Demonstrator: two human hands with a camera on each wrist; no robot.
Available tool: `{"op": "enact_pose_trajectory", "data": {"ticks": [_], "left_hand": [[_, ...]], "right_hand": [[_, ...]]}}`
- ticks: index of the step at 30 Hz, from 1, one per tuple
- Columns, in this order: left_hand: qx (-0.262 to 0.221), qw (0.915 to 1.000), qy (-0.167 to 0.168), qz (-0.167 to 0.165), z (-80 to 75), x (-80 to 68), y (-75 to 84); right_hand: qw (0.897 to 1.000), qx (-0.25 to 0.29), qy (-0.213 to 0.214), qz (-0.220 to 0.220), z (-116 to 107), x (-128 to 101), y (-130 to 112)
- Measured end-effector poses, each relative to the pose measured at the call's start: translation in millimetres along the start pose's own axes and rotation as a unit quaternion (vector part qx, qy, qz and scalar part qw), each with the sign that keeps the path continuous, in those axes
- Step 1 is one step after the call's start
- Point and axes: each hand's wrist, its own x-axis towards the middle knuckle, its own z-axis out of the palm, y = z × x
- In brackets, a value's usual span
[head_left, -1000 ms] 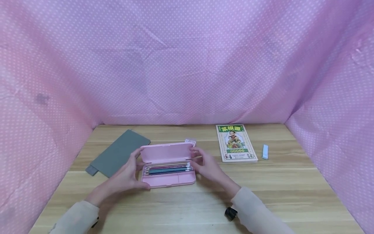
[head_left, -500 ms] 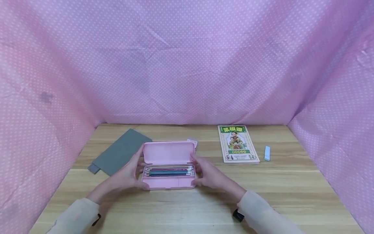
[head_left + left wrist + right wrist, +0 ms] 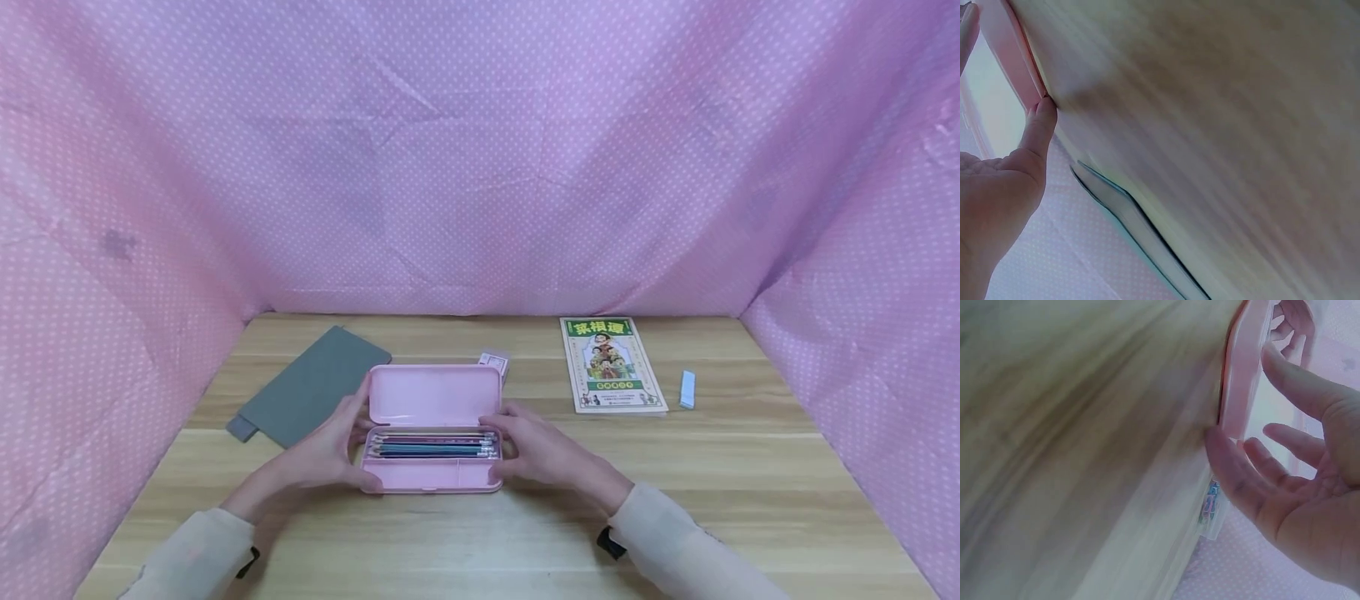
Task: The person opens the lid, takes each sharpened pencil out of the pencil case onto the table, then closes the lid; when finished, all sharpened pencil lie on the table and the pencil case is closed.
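Observation:
A pink pencil case [image 3: 420,476] lies on the table with its lid [image 3: 435,397] raised at the back. Several pencils [image 3: 431,447] fill its rear compartment, and the front compartments look bare. My left hand [image 3: 326,450] grips the case's left end, thumb at the front corner and fingers partly hidden behind. At the opposite end, my right hand [image 3: 536,450] holds the case with its thumb near the front right corner and its fingers by the hinge. In the right wrist view, the fingers [image 3: 1238,478] of that hand touch the case's pink side [image 3: 1241,381].
A grey-green notebook [image 3: 318,387] with a grey tab lies at the left. Behind the lid, a small printed box [image 3: 493,362] is partly hidden. An illustrated booklet [image 3: 611,367] and a pale blue stick-like item [image 3: 687,389] lie to the right. Pink dotted cloth [image 3: 480,167] surrounds the table.
The pencil case has come slightly nearer. My right thumb has moved from the pencils' end to the front right corner, and the right fingers have dropped from the lid's side to the hinge.

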Motion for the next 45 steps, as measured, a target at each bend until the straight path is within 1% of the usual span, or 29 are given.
{"op": "enact_pose_trajectory", "data": {"ticks": [3,6,10,14,18,22,25,29,32,36,42,45], "left_hand": [[-0.001,1.0000,0.002,-0.008,-0.6,0.5,0.4],[-0.001,1.0000,0.001,-0.003,-0.4,1.4,-0.1],[-0.007,1.0000,0.001,0.004,1.9,3.7,-0.9],[-0.011,0.9999,-0.006,-0.011,5.3,7.1,-1.2],[-0.016,0.9995,-0.014,-0.022,7.7,11.7,0.9],[-0.024,0.9993,-0.015,-0.025,8.3,13.5,1.3],[-0.026,0.9991,-0.012,-0.032,7.4,8.9,-1.1],[-0.015,0.9992,-0.006,-0.036,4.7,0.1,-3.2],[-0.006,0.9992,-0.004,-0.039,3.4,-2.5,-3.0],[-0.002,0.9994,-0.003,-0.036,2.5,-1.1,-2.8],[0.009,0.9994,-0.003,-0.032,0.1,-0.5,-3.8],[0.008,0.9996,-0.004,-0.026,-1.0,-0.1,-3.9]], "right_hand": [[0.998,-0.039,0.022,-0.035,-1,4,-3],[0.994,-0.080,0.036,-0.063,1,9,-4],[0.987,-0.141,0.035,-0.076,5,14,-5],[0.980,-0.174,0.031,-0.088,9,15,-6],[0.980,-0.178,0.027,-0.088,9,14,-6],[0.982,-0.173,0.011,-0.079,10,16,-6],[0.982,-0.171,-0.001,-0.079,13,19,-8],[0.981,-0.173,-0.007,-0.084,18,24,-13],[0.984,-0.163,-0.011,-0.074,19,26,-15],[0.989,-0.136,-0.015,-0.052,17,28,-16],[0.990,-0.130,-0.018,-0.057,14,30,-18],[0.991,-0.123,-0.019,-0.054,13,31,-18]]}}
